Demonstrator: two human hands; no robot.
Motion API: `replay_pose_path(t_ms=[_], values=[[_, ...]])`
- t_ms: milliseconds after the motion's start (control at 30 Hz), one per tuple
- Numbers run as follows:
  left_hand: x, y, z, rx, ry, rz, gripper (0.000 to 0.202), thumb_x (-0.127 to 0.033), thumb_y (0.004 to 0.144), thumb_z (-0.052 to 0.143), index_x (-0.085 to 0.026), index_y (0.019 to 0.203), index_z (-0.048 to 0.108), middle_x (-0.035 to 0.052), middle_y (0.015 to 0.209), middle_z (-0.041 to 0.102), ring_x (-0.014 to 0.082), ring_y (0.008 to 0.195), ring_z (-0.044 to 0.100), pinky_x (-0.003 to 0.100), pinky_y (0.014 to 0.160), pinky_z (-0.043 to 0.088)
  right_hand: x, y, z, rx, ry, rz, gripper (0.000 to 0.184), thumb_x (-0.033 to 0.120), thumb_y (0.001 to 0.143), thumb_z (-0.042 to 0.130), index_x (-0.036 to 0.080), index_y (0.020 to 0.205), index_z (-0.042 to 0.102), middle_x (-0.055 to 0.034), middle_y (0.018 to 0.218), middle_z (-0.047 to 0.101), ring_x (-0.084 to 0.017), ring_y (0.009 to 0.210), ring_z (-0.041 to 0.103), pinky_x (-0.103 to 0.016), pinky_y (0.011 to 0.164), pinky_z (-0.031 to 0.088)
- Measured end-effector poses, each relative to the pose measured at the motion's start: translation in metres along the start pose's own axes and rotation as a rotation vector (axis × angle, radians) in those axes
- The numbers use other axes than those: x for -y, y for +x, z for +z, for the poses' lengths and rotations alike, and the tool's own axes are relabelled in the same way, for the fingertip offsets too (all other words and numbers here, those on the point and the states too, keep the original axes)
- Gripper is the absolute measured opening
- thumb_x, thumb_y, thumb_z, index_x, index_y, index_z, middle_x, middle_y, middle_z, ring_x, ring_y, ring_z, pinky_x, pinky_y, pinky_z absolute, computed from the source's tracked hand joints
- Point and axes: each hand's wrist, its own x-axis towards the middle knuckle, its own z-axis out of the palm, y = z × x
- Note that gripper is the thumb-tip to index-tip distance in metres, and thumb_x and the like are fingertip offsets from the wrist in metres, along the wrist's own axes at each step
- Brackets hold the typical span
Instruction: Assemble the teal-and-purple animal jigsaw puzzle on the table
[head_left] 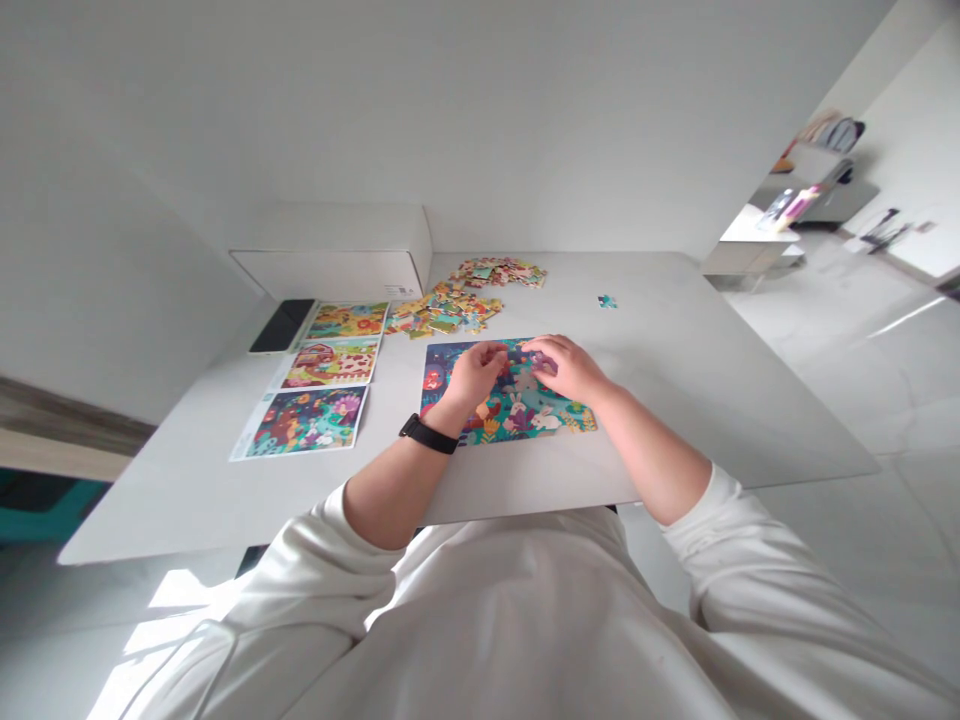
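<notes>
A colourful jigsaw puzzle (517, 412) with white rabbits and plants, mostly put together, lies on the table in front of me. My left hand (478, 375), with a black band on its wrist, is over the puzzle's middle, fingertips pinched together. What they hold, if anything, is too small to make out. My right hand (564, 366) is at the upper right part of the puzzle, its thumb and fingers curled around a purple puzzle piece (544, 363). A single teal puzzle piece (607, 301) lies apart, beyond my right hand.
Behind the puzzle are a pile of yellow puzzle pieces (442, 310) and a pile of reddish pieces (502, 271). On the left lie several picture sheets (309, 422) and a dark phone (283, 326). A white box (330, 270) stands at the back against the wall.
</notes>
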Motion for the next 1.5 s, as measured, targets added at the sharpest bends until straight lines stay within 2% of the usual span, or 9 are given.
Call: replay_pose_path(t_ms=[67,133,233,300,500,700,1000,1300,1500], values=[[0.001,0.001,-0.002,-0.046,0.049,0.053,0.032,-0.025,0.097,0.063,-0.019,0.128,0.069,0.006,0.1,0.078,0.0183,0.087,0.072,0.03,0.081,0.057,-0.003,0.0,-0.001,0.01,-0.024,0.044,0.036,0.013,0.088,0.075,0.026,0.123,0.077,-0.0083,0.13,0.079,-0.03,0.122,0.071,-0.049,0.113,0.054],[0.003,0.002,-0.005,-0.08,0.153,0.135,0.04,-0.018,0.094,0.063,-0.018,0.134,0.065,0.0092,0.114,0.078,0.0208,0.101,0.073,0.035,0.096,0.058,-0.007,0.001,0.0,0.043,-0.051,0.08,0.026,0.016,0.09,0.076,0.025,0.114,0.079,-0.0085,0.125,0.08,-0.03,0.118,0.072,-0.048,0.11,0.054],[0.004,0.0,-0.006,-0.08,0.37,0.243,0.04,-0.018,0.092,0.067,-0.019,0.132,0.066,0.0131,0.128,0.074,0.0268,0.12,0.07,0.044,0.111,0.055,-0.013,0.001,0.003,0.095,-0.088,0.105,0.02,0.017,0.091,0.077,0.024,0.109,0.081,-0.0085,0.12,0.082,-0.03,0.115,0.073,-0.046,0.109,0.053],[0.004,-0.003,-0.006,-0.049,0.506,0.276,0.038,-0.021,0.093,0.069,-0.021,0.13,0.068,0.0136,0.133,0.072,0.0308,0.128,0.067,0.049,0.117,0.052,-0.017,0.002,0.006,0.112,-0.111,0.113,0.022,0.016,0.09,0.077,0.024,0.11,0.081,-0.0084,0.12,0.083,-0.03,0.115,0.073,-0.046,0.109,0.052],[-0.001,-0.012,-0.003,0.055,0.689,0.282,0.037,-0.025,0.094,0.068,-0.021,0.131,0.069,0.0143,0.134,0.071,0.0339,0.131,0.065,0.05,0.117,0.051,-0.021,0.005,0.014,0.115,-0.177,0.154,0.024,0.017,0.091,0.076,0.024,0.114,0.083,-0.0083,0.127,0.082,-0.032,0.118,0.072,-0.048,0.11,0.053],[-0.006,-0.016,-0.002,0.089,0.765,0.258,0.041,-0.028,0.095,0.069,-0.019,0.135,0.069,0.0151,0.129,0.071,0.0355,0.13,0.064,0.05,0.116,0.05,-0.022,0.008,0.018,0.116,-0.183,0.152,0.024,0.017,0.092,0.074,0.025,0.113,0.083,-0.0082,0.127,0.082,-0.031,0.119,0.073,-0.048,0.11,0.053],[-0.008,-0.019,-0.001,0.11,0.776,0.272,0.041,-0.029,0.096,0.068,-0.021,0.136,0.073,0.0142,0.131,0.071,0.0346,0.133,0.061,0.049,0.118,0.05,-0.022,0.01,0.022,0.126,-0.164,0.152,0.025,0.019,0.091,0.075,0.025,0.114,0.084,-0.0082,0.126,0.083,-0.03,0.121,0.073,-0.047,0.113,0.052],[-0.002,-0.019,0.0,0.118,0.764,0.309,0.034,-0.032,0.098,0.068,-0.031,0.129,0.08,0.0104,0.134,0.069,0.0343,0.13,0.06,0.053,0.12,0.047,-0.024,0.007,0.024,0.121,-0.179,0.169,0.026,0.02,0.092,0.074,0.025,0.114,0.086,-0.0096,0.132,0.08,-0.031,0.125,0.071,-0.05,0.115,0.052],[-0.008,-0.022,-0.001,0.131,0.779,0.305,0.035,-0.031,0.098,0.068,-0.029,0.131,0.081,0.0129,0.139,0.069,0.0377,0.132,0.059,0.057,0.119,0.047,-0.014,0.006,0.021,0.162,-0.251,0.117,0.028,0.021,0.097,0.069,0.025,0.117,0.087,-0.0092,0.127,0.081,-0.03,0.118,0.07,-0.049,0.112,0.052]])
